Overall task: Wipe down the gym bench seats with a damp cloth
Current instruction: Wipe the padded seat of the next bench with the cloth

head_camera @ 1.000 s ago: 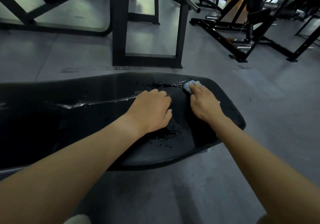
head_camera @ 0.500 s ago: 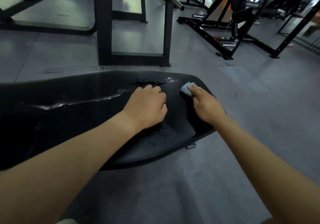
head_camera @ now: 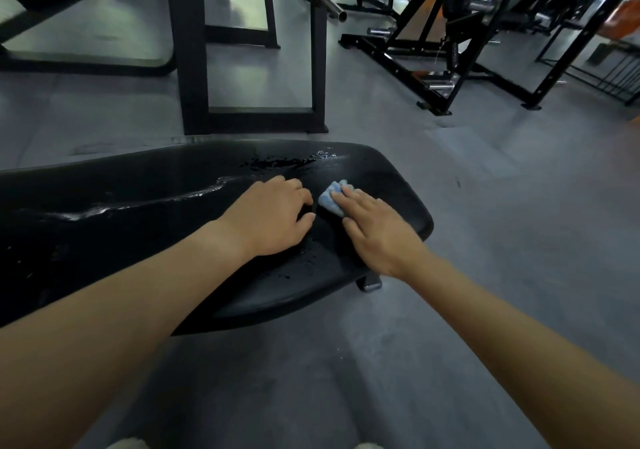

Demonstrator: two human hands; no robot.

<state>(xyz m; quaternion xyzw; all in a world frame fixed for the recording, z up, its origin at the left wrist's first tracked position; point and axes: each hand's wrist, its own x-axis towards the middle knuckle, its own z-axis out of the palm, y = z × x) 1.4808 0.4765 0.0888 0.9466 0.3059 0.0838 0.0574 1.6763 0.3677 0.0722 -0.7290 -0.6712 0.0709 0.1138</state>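
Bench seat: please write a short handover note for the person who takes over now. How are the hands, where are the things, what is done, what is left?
Right hand: straight fingers press the blue cloth flat on the bench seat, near its right end.
Left hand: rests on the seat beside the cloth, fingers curled, holding nothing visible.
Done: the seat is wet; how much is wiped cannot be told.
Left: wipe the water streak running leftward and the drops by the far edge.
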